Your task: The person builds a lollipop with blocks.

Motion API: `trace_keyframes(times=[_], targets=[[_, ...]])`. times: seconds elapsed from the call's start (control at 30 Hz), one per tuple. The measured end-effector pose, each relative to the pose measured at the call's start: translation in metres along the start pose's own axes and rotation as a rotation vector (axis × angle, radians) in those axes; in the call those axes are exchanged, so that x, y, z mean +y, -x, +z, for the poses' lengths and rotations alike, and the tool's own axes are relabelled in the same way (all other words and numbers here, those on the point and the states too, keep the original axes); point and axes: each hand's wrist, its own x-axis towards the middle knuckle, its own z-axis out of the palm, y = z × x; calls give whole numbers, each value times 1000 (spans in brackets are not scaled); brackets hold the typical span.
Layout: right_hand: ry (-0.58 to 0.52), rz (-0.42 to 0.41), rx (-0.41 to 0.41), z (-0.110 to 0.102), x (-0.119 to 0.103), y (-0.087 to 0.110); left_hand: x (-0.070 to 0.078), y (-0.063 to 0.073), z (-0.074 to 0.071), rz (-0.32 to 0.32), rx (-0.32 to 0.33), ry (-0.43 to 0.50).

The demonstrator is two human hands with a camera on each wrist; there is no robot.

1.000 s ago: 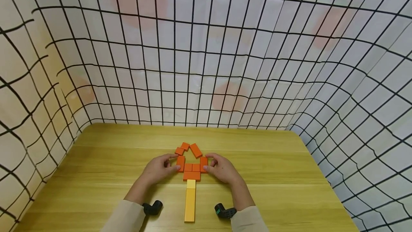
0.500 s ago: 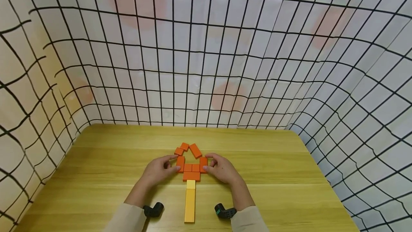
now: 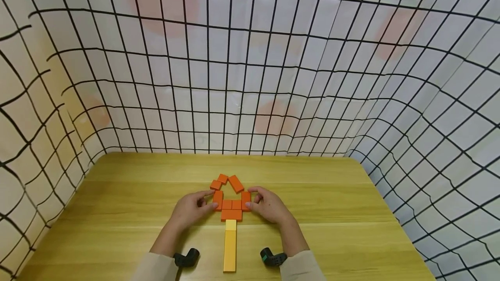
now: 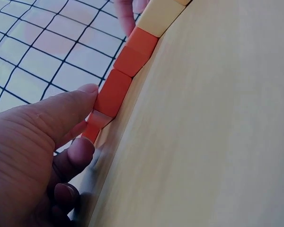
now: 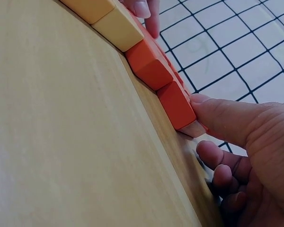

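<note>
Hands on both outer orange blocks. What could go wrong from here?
1. The left hand and right hand touch opposite sides; pressing inward might shift the small middle blocks between the left outer block and right outer block.
2. The left hand's fingertips sit near the lower tilted block and may knock it askew.

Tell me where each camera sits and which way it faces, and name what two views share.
Head: worn on the head, facing forward and down at the table, orange blocks and net; left hand, right hand and sleeves show.
Left wrist: worn on the left wrist, facing the orange blocks; the left hand shows, with part of the right hand at the top.
Right wrist: worn on the right wrist, facing the orange blocks; the right hand shows, with part of the left at the top.
Shared: both wrist views show the pale yellow block.
</note>
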Motion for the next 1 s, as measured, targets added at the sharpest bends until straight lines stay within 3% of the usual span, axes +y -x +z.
trace_keyframes(times=[1.0], targets=[[-15, 20, 16, 1, 1, -1, -2, 1, 2, 18, 32, -38]])
